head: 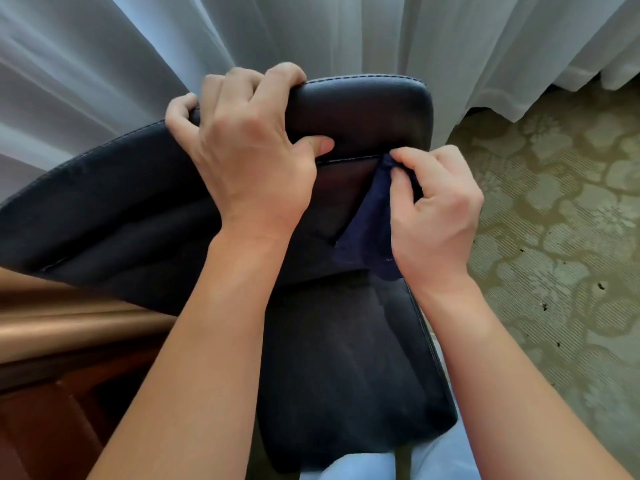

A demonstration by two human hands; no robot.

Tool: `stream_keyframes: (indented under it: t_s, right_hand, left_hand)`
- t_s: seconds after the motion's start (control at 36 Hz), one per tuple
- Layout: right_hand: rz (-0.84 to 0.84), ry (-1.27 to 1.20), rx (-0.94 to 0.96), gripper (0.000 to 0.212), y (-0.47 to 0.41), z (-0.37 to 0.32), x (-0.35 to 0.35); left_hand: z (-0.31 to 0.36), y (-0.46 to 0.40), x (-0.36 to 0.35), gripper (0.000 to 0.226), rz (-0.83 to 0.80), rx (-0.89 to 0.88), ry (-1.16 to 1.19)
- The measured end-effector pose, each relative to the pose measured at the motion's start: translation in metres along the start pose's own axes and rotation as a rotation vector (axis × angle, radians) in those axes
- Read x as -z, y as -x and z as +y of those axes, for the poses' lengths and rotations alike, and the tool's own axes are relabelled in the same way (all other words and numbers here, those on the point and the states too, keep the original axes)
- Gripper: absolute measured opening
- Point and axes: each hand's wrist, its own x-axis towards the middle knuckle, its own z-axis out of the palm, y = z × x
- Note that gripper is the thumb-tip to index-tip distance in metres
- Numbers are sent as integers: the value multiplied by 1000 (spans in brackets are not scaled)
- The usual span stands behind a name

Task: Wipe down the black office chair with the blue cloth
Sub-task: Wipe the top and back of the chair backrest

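The left hand [249, 150] grips the stitched, glossy black office chair's [363, 112] headrest while the right hand [433, 216] pinches a dark blue cloth [367, 223] into its seam.

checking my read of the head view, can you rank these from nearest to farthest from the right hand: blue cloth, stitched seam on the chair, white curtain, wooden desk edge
1. blue cloth: pinched in the right hand, hanging below its fingers.
2. stitched seam: just left of the fingertips, across the black office chair.
3. white curtain: behind the chair, above the hand.
4. wooden desk edge: far lower left, beyond the left forearm.
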Motion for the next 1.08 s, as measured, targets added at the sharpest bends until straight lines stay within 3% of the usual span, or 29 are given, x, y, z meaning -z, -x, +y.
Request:
stream_keyframes:
  t_s: [0.31,0.58,1.08]
  right_hand:
    - [95,-72,82,7,-5,-8,-5]
    - [-9,70,31,17,-3,-4,-10]
    - [-119,58,72,17,4,-33,-28]
  left_hand:
    - [-2,0,-3,56,-1,20,8]
    - [-2,-2,-6,55,4,36,45]
    - [-1,-3,-8,51,16,28,42]
